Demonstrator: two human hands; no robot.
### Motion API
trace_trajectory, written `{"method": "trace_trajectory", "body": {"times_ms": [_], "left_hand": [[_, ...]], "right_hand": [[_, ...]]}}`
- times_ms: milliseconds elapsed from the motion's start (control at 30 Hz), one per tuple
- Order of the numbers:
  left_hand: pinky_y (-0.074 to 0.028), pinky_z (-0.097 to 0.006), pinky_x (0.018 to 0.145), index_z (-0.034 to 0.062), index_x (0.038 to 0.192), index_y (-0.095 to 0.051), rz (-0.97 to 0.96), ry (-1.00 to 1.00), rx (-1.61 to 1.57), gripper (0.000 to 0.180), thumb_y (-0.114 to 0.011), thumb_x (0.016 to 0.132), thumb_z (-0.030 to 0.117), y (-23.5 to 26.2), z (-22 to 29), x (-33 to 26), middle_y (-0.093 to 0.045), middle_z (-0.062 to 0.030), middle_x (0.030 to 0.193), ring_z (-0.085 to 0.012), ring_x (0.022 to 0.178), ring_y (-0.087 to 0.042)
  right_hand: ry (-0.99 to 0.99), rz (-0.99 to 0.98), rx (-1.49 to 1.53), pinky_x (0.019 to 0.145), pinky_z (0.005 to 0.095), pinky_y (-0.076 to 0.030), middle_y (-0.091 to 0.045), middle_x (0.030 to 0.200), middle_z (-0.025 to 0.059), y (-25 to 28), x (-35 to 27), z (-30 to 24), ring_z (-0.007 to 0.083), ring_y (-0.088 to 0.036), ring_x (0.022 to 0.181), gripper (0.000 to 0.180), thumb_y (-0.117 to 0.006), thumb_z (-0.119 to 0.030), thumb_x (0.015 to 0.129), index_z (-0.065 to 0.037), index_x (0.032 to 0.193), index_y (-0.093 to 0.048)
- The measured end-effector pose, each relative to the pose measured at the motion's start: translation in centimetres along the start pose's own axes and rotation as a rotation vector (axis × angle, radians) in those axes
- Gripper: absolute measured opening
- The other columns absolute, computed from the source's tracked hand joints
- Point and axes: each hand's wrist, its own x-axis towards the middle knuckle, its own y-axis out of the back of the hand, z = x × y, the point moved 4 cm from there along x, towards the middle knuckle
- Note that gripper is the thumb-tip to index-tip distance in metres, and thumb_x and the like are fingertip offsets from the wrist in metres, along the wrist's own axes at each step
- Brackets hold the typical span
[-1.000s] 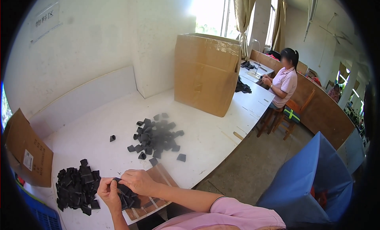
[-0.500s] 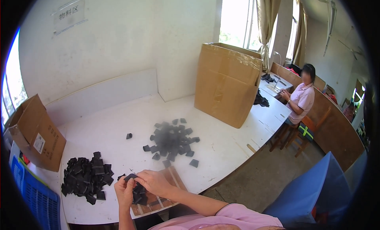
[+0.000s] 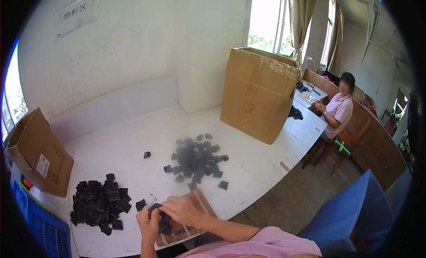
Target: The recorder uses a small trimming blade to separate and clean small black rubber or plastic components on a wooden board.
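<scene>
My left hand (image 3: 149, 222) and my right hand (image 3: 181, 210) meet over a small wooden board (image 3: 203, 204) at the near edge of the white table (image 3: 124, 156). Both pinch the same small black square piece (image 3: 155, 207) between the fingertips. More black pieces lie under the hands on the board (image 3: 166, 227). A heap of black pieces (image 3: 100, 202) sits just left of my left hand. A looser scatter of black pieces (image 3: 195, 158) lies beyond my right hand. One stray black piece (image 3: 147, 154) rests alone farther back.
A tall cardboard box (image 3: 257, 94) stands at the table's far right. An open cardboard box (image 3: 37, 153) tilts at the left edge, with a blue crate (image 3: 37, 222) below it. Another person (image 3: 337, 111) sits at the far end. A blue chair back (image 3: 350, 213) is at my right.
The view has swung slightly left and up. My hands stay together over the board, still working the black piece.
</scene>
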Motion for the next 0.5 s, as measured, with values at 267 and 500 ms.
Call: {"method": "trace_trajectory", "body": {"times_ms": [267,500], "left_hand": [[-0.038,-0.021,0.047,-0.0013,0.074,-0.052,0.228,0.09,0.207,0.009,-0.048,0.08,0.003,1.8,-1.6,-0.4,-0.05,-0.0041,0.057,-0.008,0.051,-0.048],[-0.039,-0.019,0.053,-0.0028,0.08,-0.053,0.212,0.403,0.114,0.009,-0.053,0.078,0.006,5.8,-8.0,-0.1,-0.051,-0.0007,0.064,-0.0046,0.058,-0.047]], "right_hand": [[-0.672,0.065,0.912,0.046,0.0188,-0.035,-0.048,0.053,-0.0001,1.7,4.3,4.6,0.0072,-0.046,0.049,0.025,-0.049,-0.019,0.084,-0.003,0.066,-0.052],[-1.302,0.308,1.248,0.045,0.0215,-0.033,-0.044,0.06,-0.0006,-3.2,-5.1,16.3,0.0089,-0.04,0.05,0.021,-0.048,-0.024,0.084,-0.005,0.075,-0.051]]}}
